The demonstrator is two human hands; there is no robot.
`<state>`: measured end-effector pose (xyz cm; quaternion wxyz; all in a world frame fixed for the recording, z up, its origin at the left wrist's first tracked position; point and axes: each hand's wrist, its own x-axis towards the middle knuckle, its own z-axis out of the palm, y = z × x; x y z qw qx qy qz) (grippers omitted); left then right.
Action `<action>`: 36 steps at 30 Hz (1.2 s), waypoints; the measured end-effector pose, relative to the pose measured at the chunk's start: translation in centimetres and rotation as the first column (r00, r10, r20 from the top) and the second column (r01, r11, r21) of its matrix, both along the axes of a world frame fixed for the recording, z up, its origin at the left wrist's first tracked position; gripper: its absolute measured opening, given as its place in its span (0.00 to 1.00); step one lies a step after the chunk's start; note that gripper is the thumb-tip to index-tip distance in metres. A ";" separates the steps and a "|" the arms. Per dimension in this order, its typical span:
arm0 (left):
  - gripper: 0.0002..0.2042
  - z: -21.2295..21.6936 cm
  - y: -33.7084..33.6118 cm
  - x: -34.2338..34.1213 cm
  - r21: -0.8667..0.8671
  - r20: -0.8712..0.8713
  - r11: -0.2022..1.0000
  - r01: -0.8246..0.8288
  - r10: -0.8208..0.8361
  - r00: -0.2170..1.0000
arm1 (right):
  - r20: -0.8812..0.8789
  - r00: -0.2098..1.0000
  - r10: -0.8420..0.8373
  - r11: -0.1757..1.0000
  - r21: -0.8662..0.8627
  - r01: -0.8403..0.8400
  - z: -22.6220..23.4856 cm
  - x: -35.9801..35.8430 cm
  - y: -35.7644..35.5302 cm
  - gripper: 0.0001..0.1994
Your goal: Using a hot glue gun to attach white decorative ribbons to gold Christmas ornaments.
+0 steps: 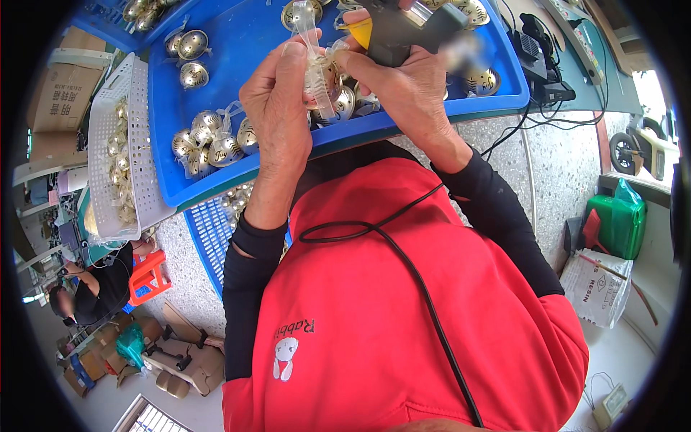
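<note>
Over the near edge of a blue tray, my left hand is closed in a pinch on a sheer whitish ribbon. Close by, my right hand grips a dark handheld tool with a yellow part, its far end blurred. The right fingertips meet the ribbon beside my left thumb. A shiny gold bell-like ornament shows just below the fingers; whether it is attached to this ribbon is hidden. More gold ornaments with ribbons lie in the tray, some with dark markings.
To the left stands a white perforated basket of gold ornaments. Black cables and adapters crowd the table's right side. A black cord crosses my red apron. A person sits at the far left by a red stool.
</note>
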<state>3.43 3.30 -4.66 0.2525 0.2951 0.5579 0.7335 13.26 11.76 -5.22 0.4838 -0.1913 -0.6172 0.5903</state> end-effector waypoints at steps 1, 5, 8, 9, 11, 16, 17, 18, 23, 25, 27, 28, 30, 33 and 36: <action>0.14 -0.1 0.0 0.0 0.011 -0.005 1.000 -0.008 0.008 1.000 | -0.025 1.000 -0.010 1.000 -0.025 0.009 -0.1 -0.1 -0.1 0.14; 0.13 -0.1 0.5 0.6 0.059 0.010 0.996 -0.066 0.066 0.998 | 0.013 1.000 -0.018 0.999 -0.043 0.018 0.5 0.2 -0.1 0.14; 0.12 -0.4 0.4 0.5 0.043 0.021 0.999 -0.026 0.026 0.999 | 0.008 0.999 -0.041 0.999 -0.026 0.041 0.3 0.1 0.0 0.14; 0.12 -0.5 0.5 0.5 0.067 0.019 0.997 -0.026 0.025 1.000 | 0.025 0.998 -0.054 0.998 -0.010 0.054 0.3 0.1 0.0 0.14; 0.12 -0.7 0.6 0.4 0.095 0.014 0.995 -0.024 0.023 1.000 | 0.039 0.997 -0.068 0.998 0.009 0.067 0.3 -0.1 -0.1 0.14; 0.19 -0.4 0.7 -0.3 0.049 0.070 0.998 -0.049 0.045 0.997 | 0.046 0.999 0.029 0.998 -0.054 -0.027 0.0 -0.4 0.6 0.14; 0.19 0.1 0.4 -0.6 0.054 0.064 0.997 -0.053 0.050 0.997 | 0.040 0.999 0.033 0.998 -0.050 -0.031 0.1 -0.3 0.8 0.14; 0.24 1.0 -0.2 -0.8 -0.003 0.066 1.000 -0.021 0.021 0.998 | 0.012 0.999 0.045 0.992 -0.118 -0.044 0.2 -0.1 1.0 0.13; 0.36 1.7 -2.6 -3.9 -0.035 0.142 0.999 0.007 -0.002 0.990 | -0.092 0.988 0.126 0.958 -0.247 -0.145 0.8 0.9 1.6 0.11; 0.36 2.5 -4.4 -6.1 -0.060 0.107 0.998 -0.004 0.010 0.994 | -0.082 0.990 0.114 0.963 -0.237 -0.131 0.9 1.0 1.8 0.11; 0.34 3.8 -6.6 -9.4 -0.099 0.056 0.955 -0.279 0.286 0.957 | -0.091 0.988 0.123 0.945 -0.294 -0.145 1.2 1.5 1.9 0.11; 0.32 4.5 -7.8 -11.8 -0.108 -0.056 0.900 -0.422 0.418 0.907 | -0.085 0.989 0.123 0.947 -0.289 -0.142 1.3 1.6 2.0 0.13; 0.30 6.1 -9.9 -15.3 -0.136 -0.289 0.729 -0.671 0.619 0.730 | -0.081 0.990 0.111 0.947 -0.294 -0.131 1.3 1.7 2.0 0.13; 0.31 6.3 -14.7 -20.6 -0.090 -0.684 0.522 -0.848 0.587 0.433 | -0.081 0.990 0.111 0.944 -0.303 -0.131 1.3 1.9 1.9 0.14; 0.32 5.3 -20.8 -26.6 -0.045 -0.969 0.195 -0.980 0.230 0.090 | -0.081 0.986 0.143 0.941 -0.299 -0.161 1.6 2.2 1.6 0.13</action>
